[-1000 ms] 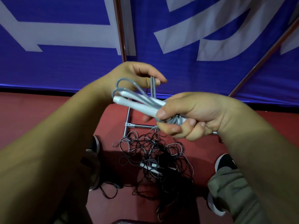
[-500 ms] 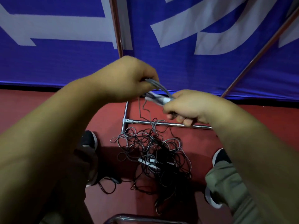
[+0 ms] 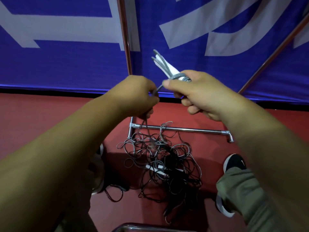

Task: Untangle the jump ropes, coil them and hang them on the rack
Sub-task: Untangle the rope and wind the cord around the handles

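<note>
Grey cord wound round white handles: our right hand grips the coiled jump rope up before the blue banner. Our left hand pinches its loose tail just beside. Down on the red floor, near its far edge, the tangled pile of ropes sprawls, loops crossing the rack bar.

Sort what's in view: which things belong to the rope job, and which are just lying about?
Job: gray rope bundle, gripped by the right hand; its cord, pinched by the left hand; tangled rope pile; chrome rack.
Lying about: blue banner; black shoe.
</note>
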Motion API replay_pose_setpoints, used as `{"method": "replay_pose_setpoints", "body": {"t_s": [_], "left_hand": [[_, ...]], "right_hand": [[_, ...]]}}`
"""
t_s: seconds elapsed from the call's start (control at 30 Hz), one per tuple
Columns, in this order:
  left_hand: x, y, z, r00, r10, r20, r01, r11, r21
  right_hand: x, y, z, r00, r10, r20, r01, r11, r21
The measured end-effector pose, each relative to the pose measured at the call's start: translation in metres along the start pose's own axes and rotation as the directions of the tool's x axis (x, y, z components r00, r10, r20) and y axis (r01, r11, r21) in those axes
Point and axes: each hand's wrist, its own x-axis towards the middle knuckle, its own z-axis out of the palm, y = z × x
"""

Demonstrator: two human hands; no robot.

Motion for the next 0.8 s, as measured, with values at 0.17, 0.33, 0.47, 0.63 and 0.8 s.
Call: {"method": "replay_pose_setpoints", "body": {"t_s": [0.17, 0.33, 0.47, 0.63, 0.8], "left_hand": [[-0.002, 0.014, 0.005, 0.987, -0.161, 0.014, 0.155, 0.921, -0.358], [-0.005, 0.019, -0.006, 0.994, -0.037, 0.106, 0.109, 0.557, -0.823], [-0.004, 0.013, -0.013, 0.993, 0.111, 0.052, -0.019, 0.558, -0.829], [-0.007, 0.012, -0.014, 0.981, 0.181, 0.062, -0.071, 0.642, -0.763], [-0.009, 0.009, -0.010, 0.984, 0.171, 0.058, -0.145, 0.940, -0.309]], "right_hand": [[0.003, -0.007, 0.006, 0.993, 0.031, -0.117, -0.004, 0.974, 0.228], [0.008, -0.008, -0.001, 0.980, 0.081, -0.179, -0.021, 0.949, 0.313], [0.007, -0.008, -0.006, 0.977, 0.088, -0.195, -0.024, 0.951, 0.310], [0.005, -0.010, -0.009, 0.974, 0.111, -0.200, -0.035, 0.936, 0.350], [0.000, -0.015, -0.013, 0.987, 0.109, -0.120, -0.051, 0.913, 0.406]]}}
